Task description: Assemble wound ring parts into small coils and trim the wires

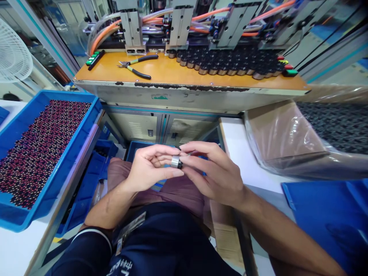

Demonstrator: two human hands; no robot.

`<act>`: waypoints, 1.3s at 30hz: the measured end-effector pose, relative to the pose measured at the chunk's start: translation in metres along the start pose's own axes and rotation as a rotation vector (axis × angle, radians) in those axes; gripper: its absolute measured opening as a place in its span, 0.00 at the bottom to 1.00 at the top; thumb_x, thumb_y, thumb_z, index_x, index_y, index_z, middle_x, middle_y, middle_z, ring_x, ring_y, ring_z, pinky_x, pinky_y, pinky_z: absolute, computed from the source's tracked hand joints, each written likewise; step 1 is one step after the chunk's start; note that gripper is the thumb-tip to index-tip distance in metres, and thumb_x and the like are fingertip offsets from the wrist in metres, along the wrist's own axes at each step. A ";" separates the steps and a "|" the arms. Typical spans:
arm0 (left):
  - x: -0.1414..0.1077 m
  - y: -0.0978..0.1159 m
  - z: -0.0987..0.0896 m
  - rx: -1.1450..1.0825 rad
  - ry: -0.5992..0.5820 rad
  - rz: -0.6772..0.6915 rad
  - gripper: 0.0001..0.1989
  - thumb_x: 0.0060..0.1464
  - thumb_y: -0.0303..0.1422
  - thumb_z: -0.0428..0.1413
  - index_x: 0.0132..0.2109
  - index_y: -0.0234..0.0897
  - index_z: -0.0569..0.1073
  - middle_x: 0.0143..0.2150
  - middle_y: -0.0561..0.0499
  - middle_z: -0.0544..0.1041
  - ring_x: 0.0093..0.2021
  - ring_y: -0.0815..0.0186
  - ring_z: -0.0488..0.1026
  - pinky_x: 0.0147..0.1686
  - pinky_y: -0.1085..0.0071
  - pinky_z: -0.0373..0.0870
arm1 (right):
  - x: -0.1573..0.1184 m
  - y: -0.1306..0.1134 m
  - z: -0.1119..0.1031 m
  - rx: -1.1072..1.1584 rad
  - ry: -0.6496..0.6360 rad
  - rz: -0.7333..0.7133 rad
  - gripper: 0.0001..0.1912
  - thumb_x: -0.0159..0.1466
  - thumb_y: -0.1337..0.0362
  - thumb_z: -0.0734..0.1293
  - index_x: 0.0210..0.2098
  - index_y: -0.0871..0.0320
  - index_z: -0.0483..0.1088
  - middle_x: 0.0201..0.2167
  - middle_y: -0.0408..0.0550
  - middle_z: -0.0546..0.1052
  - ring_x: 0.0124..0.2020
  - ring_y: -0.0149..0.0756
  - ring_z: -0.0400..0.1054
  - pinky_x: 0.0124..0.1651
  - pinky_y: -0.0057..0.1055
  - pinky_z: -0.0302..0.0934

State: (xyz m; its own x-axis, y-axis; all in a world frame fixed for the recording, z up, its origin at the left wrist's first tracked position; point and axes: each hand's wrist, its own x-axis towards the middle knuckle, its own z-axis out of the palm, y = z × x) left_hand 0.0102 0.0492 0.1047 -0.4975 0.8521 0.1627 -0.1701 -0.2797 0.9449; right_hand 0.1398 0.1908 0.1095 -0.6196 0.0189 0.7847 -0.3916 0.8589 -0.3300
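Above my lap, my left hand [151, 166] pinches a small ribbed metal cylinder [175, 161] between thumb and fingers. A dark part shows at the cylinder's right end. From the right, my right hand [214, 170] meets it, with thumb and fingertips closed at that dark end. Whether the right fingers also hold a separate small piece is hard to make out. Many similar dark-topped metal cylinders [221, 63] stand packed together on the orange bench top [100, 74] ahead.
Cutting pliers [138, 66] lie on the bench below metal fixtures [179, 27] with orange hoses. At left stands a blue tray [96, 101] of small dark and red parts. At right are a plastic-lined carton [273, 134] of black parts and a blue tray [324, 214].
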 end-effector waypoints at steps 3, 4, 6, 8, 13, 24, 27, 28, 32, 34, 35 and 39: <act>0.000 0.000 0.000 -0.014 -0.005 0.025 0.20 0.36 0.25 0.73 0.40 0.36 0.80 0.37 0.50 0.84 0.36 0.66 0.82 0.40 0.73 0.81 | 0.000 0.000 0.001 0.022 0.015 -0.023 0.18 0.65 0.75 0.67 0.53 0.56 0.68 0.48 0.55 0.75 0.48 0.41 0.72 0.48 0.38 0.72; 0.000 0.001 0.000 -0.020 -0.004 0.033 0.20 0.36 0.25 0.73 0.40 0.36 0.80 0.37 0.50 0.84 0.35 0.67 0.82 0.39 0.74 0.81 | 0.000 0.000 0.001 0.031 0.014 -0.028 0.18 0.65 0.75 0.68 0.54 0.57 0.67 0.48 0.56 0.75 0.48 0.41 0.72 0.48 0.37 0.72; 0.000 0.001 0.000 -0.030 0.002 0.037 0.20 0.36 0.24 0.73 0.40 0.36 0.80 0.38 0.50 0.84 0.35 0.67 0.82 0.39 0.76 0.80 | 0.000 0.000 0.001 0.030 -0.007 -0.023 0.17 0.65 0.75 0.67 0.53 0.58 0.68 0.49 0.57 0.74 0.48 0.40 0.72 0.45 0.35 0.72; -0.001 0.001 -0.001 -0.034 0.003 0.029 0.20 0.35 0.24 0.73 0.40 0.36 0.80 0.37 0.51 0.84 0.35 0.67 0.82 0.39 0.76 0.80 | 0.001 0.000 0.001 0.014 -0.020 -0.018 0.16 0.66 0.75 0.67 0.52 0.57 0.69 0.49 0.56 0.74 0.48 0.40 0.72 0.44 0.34 0.72; -0.001 0.001 -0.002 -0.044 -0.008 0.037 0.21 0.35 0.23 0.72 0.40 0.37 0.81 0.38 0.52 0.84 0.35 0.68 0.82 0.39 0.75 0.81 | 0.001 0.000 0.002 0.018 -0.016 -0.024 0.18 0.66 0.73 0.67 0.55 0.56 0.67 0.50 0.55 0.74 0.49 0.40 0.72 0.46 0.35 0.72; -0.003 0.004 -0.002 -0.071 0.038 -0.021 0.22 0.31 0.21 0.73 0.39 0.35 0.81 0.36 0.50 0.85 0.34 0.68 0.82 0.35 0.79 0.79 | 0.002 -0.002 0.004 -0.002 -0.014 -0.022 0.12 0.67 0.73 0.66 0.50 0.59 0.69 0.48 0.56 0.74 0.48 0.38 0.72 0.47 0.34 0.71; -0.003 0.004 -0.002 -0.098 0.037 -0.034 0.22 0.32 0.19 0.72 0.39 0.37 0.82 0.35 0.52 0.85 0.33 0.69 0.82 0.36 0.80 0.79 | 0.001 -0.002 0.005 -0.006 -0.017 -0.016 0.13 0.68 0.71 0.66 0.52 0.58 0.68 0.48 0.55 0.74 0.47 0.38 0.72 0.46 0.34 0.72; -0.003 0.004 -0.003 -0.107 0.035 -0.039 0.22 0.32 0.18 0.72 0.39 0.37 0.82 0.35 0.52 0.85 0.34 0.69 0.82 0.36 0.80 0.79 | 0.000 -0.001 0.005 -0.009 -0.025 -0.008 0.13 0.68 0.72 0.66 0.52 0.57 0.68 0.49 0.55 0.74 0.47 0.37 0.72 0.45 0.33 0.72; -0.003 0.006 -0.002 -0.135 0.026 -0.051 0.23 0.31 0.18 0.72 0.38 0.37 0.82 0.36 0.52 0.85 0.35 0.69 0.83 0.39 0.79 0.79 | -0.001 -0.001 0.005 -0.034 -0.024 -0.005 0.10 0.69 0.72 0.66 0.49 0.58 0.70 0.49 0.54 0.74 0.48 0.36 0.72 0.45 0.30 0.71; -0.006 0.006 -0.001 -0.134 0.037 -0.073 0.22 0.31 0.18 0.72 0.39 0.37 0.82 0.36 0.52 0.85 0.35 0.68 0.83 0.38 0.78 0.80 | -0.002 -0.003 0.004 -0.073 -0.037 -0.017 0.09 0.70 0.70 0.65 0.50 0.59 0.71 0.49 0.54 0.74 0.49 0.37 0.72 0.48 0.32 0.71; -0.009 0.005 0.000 -0.128 0.051 -0.097 0.22 0.32 0.19 0.73 0.39 0.37 0.82 0.35 0.51 0.85 0.34 0.67 0.83 0.38 0.77 0.80 | -0.004 -0.003 0.004 -0.101 -0.047 -0.020 0.09 0.71 0.68 0.63 0.50 0.59 0.71 0.48 0.53 0.75 0.49 0.38 0.72 0.49 0.33 0.71; -0.014 -0.010 -0.005 -0.129 0.107 -0.181 0.27 0.26 0.30 0.76 0.39 0.32 0.82 0.35 0.45 0.85 0.38 0.59 0.83 0.41 0.71 0.81 | -0.013 0.007 0.012 -0.136 -0.028 -0.026 0.12 0.74 0.61 0.60 0.47 0.56 0.75 0.44 0.49 0.77 0.41 0.33 0.76 0.42 0.25 0.74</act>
State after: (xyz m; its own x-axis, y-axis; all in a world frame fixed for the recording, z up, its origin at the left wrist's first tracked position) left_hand 0.0145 0.0381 0.0921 -0.5348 0.8439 -0.0436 -0.3687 -0.1866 0.9106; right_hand 0.1369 0.1905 0.0909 -0.6299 -0.0164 0.7765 -0.3130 0.9203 -0.2345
